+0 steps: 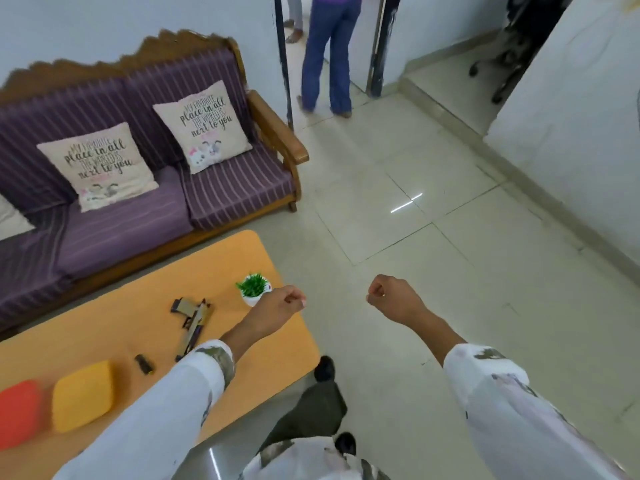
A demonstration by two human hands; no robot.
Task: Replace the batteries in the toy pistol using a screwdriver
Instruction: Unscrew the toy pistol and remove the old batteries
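pistol point(192, 325): lower left, flat on orange surface point(242, 258).
left grip point(280, 304): curled fist, empty, just right of pistol.
right grip point(391, 299): curled fist, empty, over floor.
handling: prob. light, stiff plastic; take by handle.

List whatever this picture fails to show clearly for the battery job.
Head view:
- Toy pistol: battery cover and screws are too small and blurred. Its near end reaches the left sleeve and may be partly covered.
- Small black thing beside it: too small to tell whether it is a tool or a battery.
- Red box: cut off by the left edge.
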